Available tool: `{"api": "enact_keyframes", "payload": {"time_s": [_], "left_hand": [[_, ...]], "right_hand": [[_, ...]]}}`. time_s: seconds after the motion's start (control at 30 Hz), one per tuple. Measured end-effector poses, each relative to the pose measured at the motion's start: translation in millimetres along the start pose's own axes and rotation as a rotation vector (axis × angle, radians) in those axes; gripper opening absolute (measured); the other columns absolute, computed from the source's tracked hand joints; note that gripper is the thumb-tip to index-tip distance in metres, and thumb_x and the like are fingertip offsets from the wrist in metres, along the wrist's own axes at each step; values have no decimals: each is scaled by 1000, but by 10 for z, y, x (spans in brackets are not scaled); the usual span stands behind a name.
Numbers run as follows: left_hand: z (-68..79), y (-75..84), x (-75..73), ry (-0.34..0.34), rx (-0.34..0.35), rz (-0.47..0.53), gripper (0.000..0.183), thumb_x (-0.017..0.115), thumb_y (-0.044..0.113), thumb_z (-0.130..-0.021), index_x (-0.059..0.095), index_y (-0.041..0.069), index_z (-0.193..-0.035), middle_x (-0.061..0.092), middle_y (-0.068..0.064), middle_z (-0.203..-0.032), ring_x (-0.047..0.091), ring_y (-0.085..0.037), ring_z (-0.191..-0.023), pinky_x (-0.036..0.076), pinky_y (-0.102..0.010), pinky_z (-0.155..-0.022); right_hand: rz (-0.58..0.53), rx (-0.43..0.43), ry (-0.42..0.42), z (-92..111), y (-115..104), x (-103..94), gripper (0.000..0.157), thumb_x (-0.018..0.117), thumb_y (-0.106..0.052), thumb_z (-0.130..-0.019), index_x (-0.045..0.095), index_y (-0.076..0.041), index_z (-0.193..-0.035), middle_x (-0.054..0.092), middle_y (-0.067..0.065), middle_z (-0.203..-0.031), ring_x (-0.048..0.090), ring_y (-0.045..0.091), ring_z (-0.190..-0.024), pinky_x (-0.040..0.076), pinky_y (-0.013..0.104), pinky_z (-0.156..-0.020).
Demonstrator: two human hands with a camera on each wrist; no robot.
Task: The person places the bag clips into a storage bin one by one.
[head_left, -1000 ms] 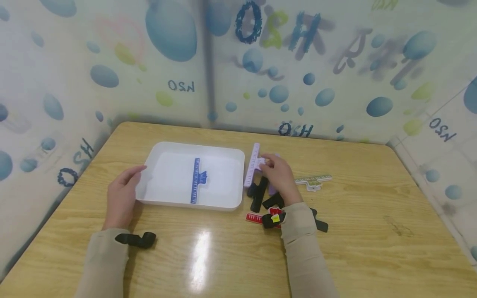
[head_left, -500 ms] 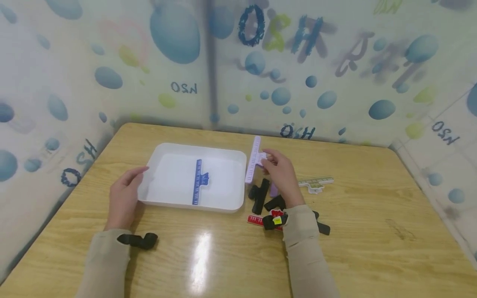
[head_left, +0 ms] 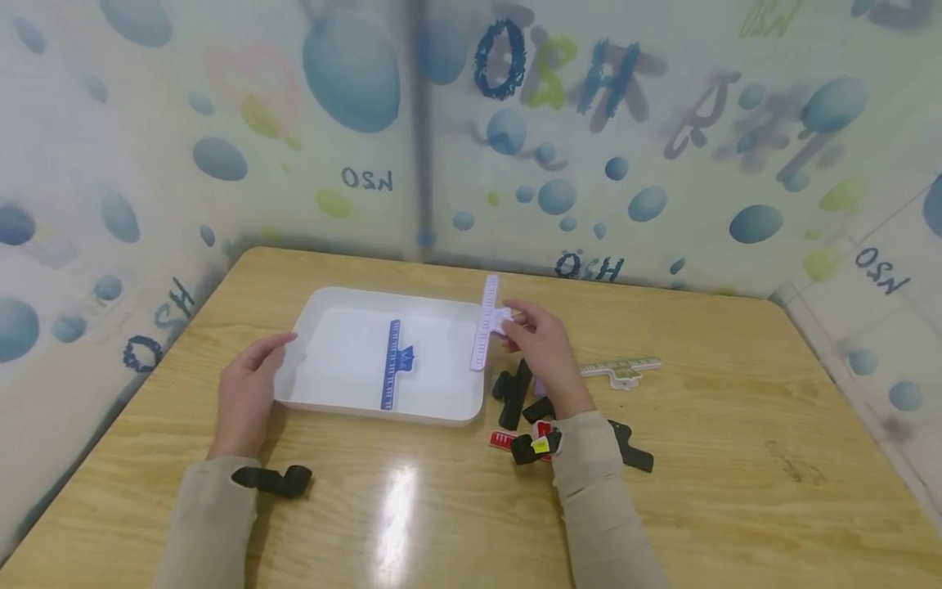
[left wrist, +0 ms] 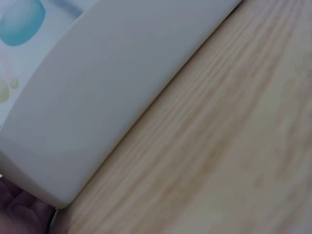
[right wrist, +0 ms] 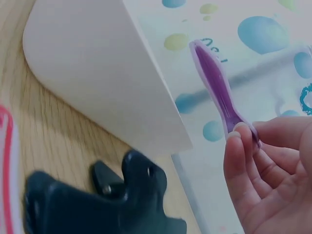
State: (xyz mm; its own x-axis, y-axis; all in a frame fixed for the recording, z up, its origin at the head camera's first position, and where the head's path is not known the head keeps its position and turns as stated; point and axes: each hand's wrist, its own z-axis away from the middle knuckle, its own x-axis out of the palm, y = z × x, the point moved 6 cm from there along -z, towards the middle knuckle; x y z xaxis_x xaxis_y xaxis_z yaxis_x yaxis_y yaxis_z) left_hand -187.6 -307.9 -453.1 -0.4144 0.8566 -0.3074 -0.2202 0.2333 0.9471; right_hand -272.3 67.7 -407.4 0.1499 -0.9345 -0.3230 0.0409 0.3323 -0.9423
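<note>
My right hand [head_left: 543,348] pinches a light purple sheet-music clip [head_left: 483,327] by its handle tab. This long clip has a piano-key pattern and hangs over the right rim of the white tray [head_left: 331,352]; its darker purple inner side shows in the right wrist view. A blue piano-key clip [head_left: 390,364] lies upright in view inside the tray, right of its middle. At the tray's left end my left hand [head_left: 246,397] holds the wall, thumb at the rim. In the left wrist view its fingers [left wrist: 22,209] touch the tray's lower corner.
Right of the tray lie several clips: a black one [head_left: 517,397], a red one [head_left: 504,440], another black one [head_left: 634,454] and a white-and-gold one [head_left: 621,372]. The right forearm hides part of this pile. A patterned wall [head_left: 456,147] stands behind the wooden table [head_left: 736,458].
The right hand has lifted the light purple clip off the pile and carried it left to the tray's right rim. The left hand keeps its place on the tray.
</note>
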Motion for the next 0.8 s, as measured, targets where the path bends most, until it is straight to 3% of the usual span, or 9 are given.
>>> {"api": "enact_keyframes", "payload": {"time_s": [0.33, 0.8], "left_hand": [[0, -6, -14, 9, 8, -3, 37, 39, 43, -93, 56, 25, -121, 42, 7, -134, 31, -13, -125, 23, -39, -104], [2, -6, 2, 13, 7, -21, 39, 39, 44, -92, 56, 24, -120, 43, 6, -134, 32, -12, -125, 24, -37, -104]], "right_hand": [[-47, -58, -58, 23, -105, 218, 32, 57, -18, -88, 55, -18, -120, 58, 8, -94, 61, 20, -77, 52, 29, -70], [77, -66, -143, 103, -166, 566, 33, 57, -25, -88, 52, -28, -121, 56, 1, -95, 61, 14, -76, 51, 31, -73]]}}
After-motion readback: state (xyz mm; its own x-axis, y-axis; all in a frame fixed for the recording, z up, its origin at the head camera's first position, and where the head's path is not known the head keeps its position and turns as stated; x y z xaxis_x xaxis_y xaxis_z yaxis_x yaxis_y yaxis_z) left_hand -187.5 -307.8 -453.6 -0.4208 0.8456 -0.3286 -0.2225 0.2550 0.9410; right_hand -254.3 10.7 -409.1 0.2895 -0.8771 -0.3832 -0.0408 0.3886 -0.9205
